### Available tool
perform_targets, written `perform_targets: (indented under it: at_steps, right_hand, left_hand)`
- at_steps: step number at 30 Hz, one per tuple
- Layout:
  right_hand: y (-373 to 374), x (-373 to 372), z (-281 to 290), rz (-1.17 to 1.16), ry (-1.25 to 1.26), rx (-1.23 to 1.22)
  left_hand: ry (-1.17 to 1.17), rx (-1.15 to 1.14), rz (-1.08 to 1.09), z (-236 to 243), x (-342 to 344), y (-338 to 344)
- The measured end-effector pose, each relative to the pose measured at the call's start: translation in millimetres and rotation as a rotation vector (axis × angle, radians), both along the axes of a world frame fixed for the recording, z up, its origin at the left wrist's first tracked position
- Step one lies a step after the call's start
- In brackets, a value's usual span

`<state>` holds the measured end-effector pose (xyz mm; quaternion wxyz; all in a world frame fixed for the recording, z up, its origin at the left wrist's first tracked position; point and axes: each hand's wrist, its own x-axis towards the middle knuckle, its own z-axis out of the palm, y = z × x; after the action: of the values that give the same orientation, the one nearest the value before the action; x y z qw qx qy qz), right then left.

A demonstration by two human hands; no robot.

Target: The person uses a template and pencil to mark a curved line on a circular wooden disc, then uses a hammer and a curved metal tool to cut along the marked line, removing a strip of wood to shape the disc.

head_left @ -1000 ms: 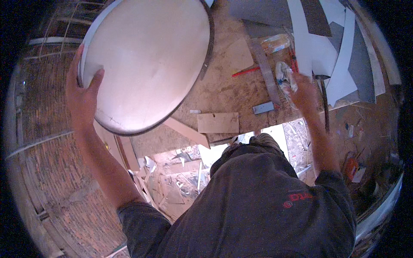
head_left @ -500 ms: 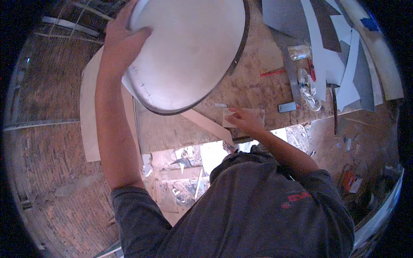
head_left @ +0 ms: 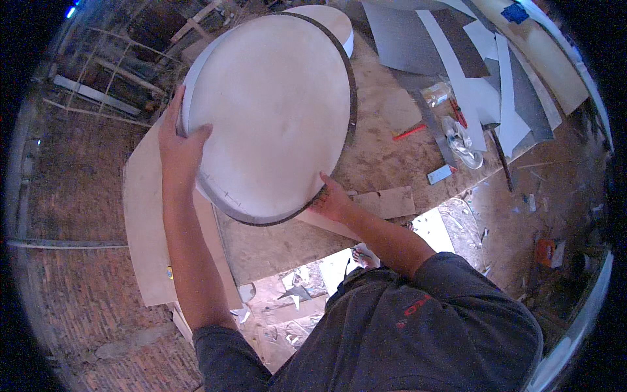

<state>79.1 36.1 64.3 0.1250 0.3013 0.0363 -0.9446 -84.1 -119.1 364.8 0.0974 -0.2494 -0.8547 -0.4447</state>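
Note:
A large oval panel (head_left: 274, 117), pale cream with a dark strip along its right and lower rim, is tilted above the workbench. My left hand (head_left: 179, 147) grips its left edge, thumb over the face and fingers behind. At the lower right rim my right hand (head_left: 332, 199) has its thumb on the face, with the other fingers hidden beneath. Small pencil marks run along the panel's lower left border. Below my right hand lie flat wooden strips (head_left: 385, 202) on the bench.
Another rounded pale piece (head_left: 326, 25) stands behind the panel. On the bench (head_left: 379, 144) lie a red pencil-like stick (head_left: 409, 132), a small grey-blue block (head_left: 441, 174), a crumpled clear plastic bag (head_left: 462, 144) and grey and white sheets (head_left: 450, 65). A curved board (head_left: 147, 261) lies at left.
My right hand has left the wooden piece on the bench and taken hold of the panel's lower right rim. The panel and my left hand sit lower in view.

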Motion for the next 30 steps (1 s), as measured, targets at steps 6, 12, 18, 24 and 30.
perform_targets:
  at_steps: [6,12,18,24,30]
  right_hand:
    - [-14,-22,-77,0.015,0.094,0.085]
    - [-12,-14,-106,0.017,0.394,0.681]
    - [53,13,-37,-0.149,0.539,0.683]
    - [155,12,77,-0.320,0.370,0.493]
    - [166,90,40,-0.471,0.262,0.560]
  left_hand:
    - [0.065,0.025,0.047,-9,32,-29]
    - [0.147,0.007,0.152,-2,72,-56]
    - [-0.020,0.370,0.539,24,135,-107]
    - [-0.199,0.770,0.447,-7,152,-187]
    - [-0.440,0.675,0.347,-98,139,-143]
